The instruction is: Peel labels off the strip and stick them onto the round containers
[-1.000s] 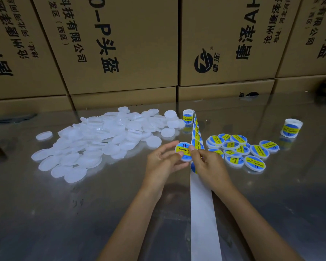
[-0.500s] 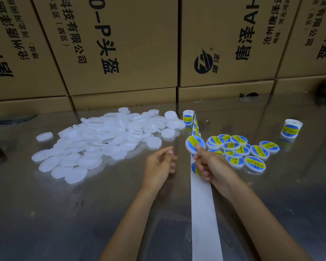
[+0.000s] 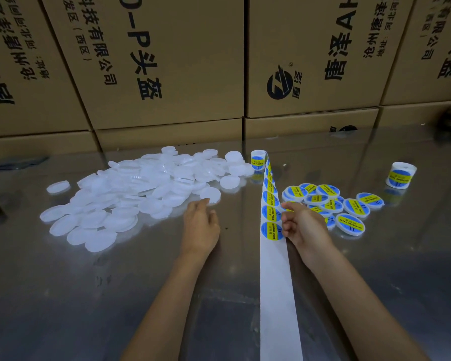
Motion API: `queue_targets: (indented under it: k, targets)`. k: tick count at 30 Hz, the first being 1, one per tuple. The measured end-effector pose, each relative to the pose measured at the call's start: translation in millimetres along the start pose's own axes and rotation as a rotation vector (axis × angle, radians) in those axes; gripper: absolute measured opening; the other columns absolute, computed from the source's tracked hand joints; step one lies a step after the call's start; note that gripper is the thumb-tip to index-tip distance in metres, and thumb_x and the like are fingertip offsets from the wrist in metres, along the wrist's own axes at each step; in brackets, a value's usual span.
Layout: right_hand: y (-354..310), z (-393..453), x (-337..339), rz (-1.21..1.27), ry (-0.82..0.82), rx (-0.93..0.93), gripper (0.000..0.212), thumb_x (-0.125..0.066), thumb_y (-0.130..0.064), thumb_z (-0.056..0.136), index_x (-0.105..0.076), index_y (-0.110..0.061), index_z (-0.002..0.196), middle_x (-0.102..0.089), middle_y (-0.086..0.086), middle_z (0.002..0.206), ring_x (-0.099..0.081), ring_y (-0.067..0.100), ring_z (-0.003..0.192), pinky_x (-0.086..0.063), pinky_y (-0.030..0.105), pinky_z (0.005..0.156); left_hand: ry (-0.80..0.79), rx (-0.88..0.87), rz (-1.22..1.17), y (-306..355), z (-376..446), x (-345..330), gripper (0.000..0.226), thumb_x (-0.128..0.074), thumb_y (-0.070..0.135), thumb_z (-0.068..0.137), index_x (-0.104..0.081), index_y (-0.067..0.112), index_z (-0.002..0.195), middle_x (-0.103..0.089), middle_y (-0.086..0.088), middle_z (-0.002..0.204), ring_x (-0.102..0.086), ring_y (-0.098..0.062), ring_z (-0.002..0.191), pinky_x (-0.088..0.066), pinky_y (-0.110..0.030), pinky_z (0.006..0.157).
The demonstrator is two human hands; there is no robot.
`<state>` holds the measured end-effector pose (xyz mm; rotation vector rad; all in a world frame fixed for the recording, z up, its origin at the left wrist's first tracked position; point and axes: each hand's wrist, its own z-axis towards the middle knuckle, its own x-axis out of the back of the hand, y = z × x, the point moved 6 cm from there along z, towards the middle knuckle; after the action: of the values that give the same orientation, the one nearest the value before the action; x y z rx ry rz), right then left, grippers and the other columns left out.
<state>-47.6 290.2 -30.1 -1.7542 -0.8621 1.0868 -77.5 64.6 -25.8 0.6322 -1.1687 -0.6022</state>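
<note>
A white backing strip (image 3: 276, 295) runs from the near edge up to a label roll (image 3: 257, 160), carrying several blue-and-yellow round labels (image 3: 271, 230). My right hand (image 3: 303, 226) lies at the strip's right edge with curled fingers, pinching the edge of a label (image 3: 270, 213). Outstretched to the left of the strip, my left hand (image 3: 201, 222) has its fingertips touching a plain white round container (image 3: 211, 194) at the edge of the white pile (image 3: 130, 194). Right of the strip lie several labelled containers (image 3: 323, 200).
Cardboard boxes (image 3: 167, 61) wall off the back of the shiny table (image 3: 89, 295). A second label roll (image 3: 401, 175) stands at the far right. One stray white container (image 3: 58, 186) lies left of the pile.
My right hand carried the freshly labelled container over to the labelled group, let it go and came back to the strip. My left hand released it and reached towards the white pile.
</note>
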Motion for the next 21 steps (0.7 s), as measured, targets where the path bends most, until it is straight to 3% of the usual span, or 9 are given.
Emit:
queue_targets:
  k: [3,8,12,17,21]
  targets:
    - [-5,-1,-2,-0.246,0.044,0.162,0.016,-0.052,-0.007,0.094,-0.067,-0.009,0.091,-0.058,0.004,0.066,-0.049,0.013,0.053,-0.043,0.022,0.049,0.030,0.055,0.078,-1,16,-3,0.042,-0.043,0.024,0.106,-0.048,0.002,0.141,-0.047,-0.020,0.139,-0.040,-0.032,0.133,-0.032,-0.038,0.108]
    - [-3,1,-10,-0.554,0.027,0.360,0.013,-0.054,-0.011,0.094,-0.067,-0.010,0.091,-0.065,0.002,0.080,-0.061,0.016,0.077,-0.047,0.027,0.070,0.093,0.186,0.122,-5,44,-6,0.052,-0.050,0.040,0.103,-0.052,-0.003,0.132,-0.044,-0.020,0.134,-0.055,-0.038,0.117,-0.043,-0.041,0.098]
    - [-2,4,-15,-0.721,0.024,0.478,0.013,-0.051,-0.007,0.094,-0.061,-0.014,0.097,-0.057,-0.009,0.081,-0.056,0.015,0.079,-0.037,0.013,0.060,0.073,0.206,0.104,-14,57,-11,0.054,-0.065,0.038,0.096,-0.056,-0.004,0.129,-0.042,-0.018,0.134,-0.057,-0.038,0.113,-0.044,-0.042,0.098]
    - [-2,2,-20,-0.948,-0.049,0.591,0.042,-0.045,0.011,0.080,-0.059,-0.008,0.115,-0.054,0.000,0.106,-0.049,0.023,0.110,-0.039,0.025,0.087,0.073,0.162,0.004,-18,60,-11,0.053,-0.076,0.032,0.087,-0.060,0.005,0.129,-0.050,-0.012,0.126,-0.059,-0.026,0.100,-0.044,-0.031,0.092]
    - [7,2,-25,-1.063,-0.146,0.555,0.037,-0.054,0.003,0.083,-0.060,-0.012,0.117,-0.058,0.003,0.114,-0.049,0.023,0.116,-0.042,0.038,0.099,0.040,0.138,-0.180,-19,56,-12,0.046,-0.080,0.019,0.082,-0.051,0.019,0.117,-0.062,0.000,0.102,-0.059,-0.018,0.090,-0.042,-0.026,0.076]
